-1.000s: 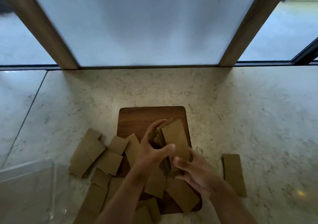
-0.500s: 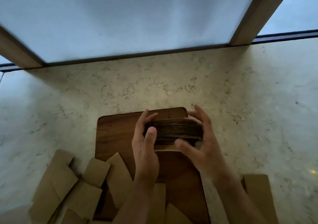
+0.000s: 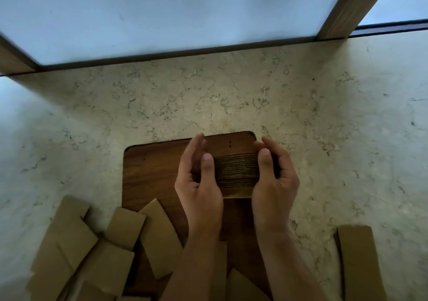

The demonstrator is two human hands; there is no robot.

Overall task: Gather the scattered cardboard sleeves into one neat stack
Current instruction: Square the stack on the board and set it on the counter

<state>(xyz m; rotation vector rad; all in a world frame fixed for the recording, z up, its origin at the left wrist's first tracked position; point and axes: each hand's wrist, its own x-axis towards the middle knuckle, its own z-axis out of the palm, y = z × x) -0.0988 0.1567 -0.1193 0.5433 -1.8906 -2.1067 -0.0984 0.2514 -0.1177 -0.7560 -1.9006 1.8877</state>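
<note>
Partly done: left hand (image 3: 199, 185) and right hand (image 3: 274, 185) each keep a clenched grip on the ends of a squared stack of sleeves (image 3: 237, 173), held on edge over the wooden board (image 3: 152, 168). Left to gather: loose sleeves (image 3: 92, 249) scattered at the board's near-left, one sleeve (image 3: 357, 261) lying apart on the desk (image 3: 231, 97) at right.

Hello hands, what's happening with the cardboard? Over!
Left hand and right hand squeezing one stack over the board. Loose sleeves remain scattered. Nothing blocking.
</note>
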